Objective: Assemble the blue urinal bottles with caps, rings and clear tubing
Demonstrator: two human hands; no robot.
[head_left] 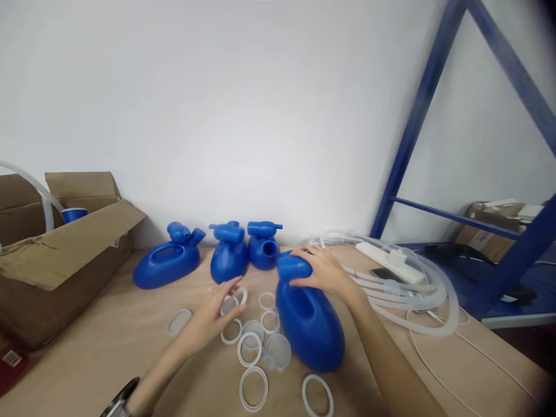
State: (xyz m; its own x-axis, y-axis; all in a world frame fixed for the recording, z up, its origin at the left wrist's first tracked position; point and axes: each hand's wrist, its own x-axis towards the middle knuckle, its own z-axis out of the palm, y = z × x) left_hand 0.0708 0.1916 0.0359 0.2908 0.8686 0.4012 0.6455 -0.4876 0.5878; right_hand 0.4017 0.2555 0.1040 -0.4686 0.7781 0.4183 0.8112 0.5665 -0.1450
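Observation:
My right hand [319, 267] grips the neck of a blue plastic urinal bottle [310, 327], which leans toward me on the table. Over a loose group of white rings and translucent discs, my left hand [219, 304] has its thumb and fingers apart. One white ring [244, 296] shows between that thumb and the fingers; I cannot tell whether they touch it. Nearby lie another white ring [249, 334], a translucent disc [278, 351] and several more rings. A separate disc [179, 321] lies left of my left hand.
Three more blue bottles [167, 265] stand along the wall. An open cardboard box [65, 278] occupies the left side. Coiled clear tubing [449, 301], a white power strip [388, 262] and thin cables lie at the right, beside a blue metal frame [417, 127].

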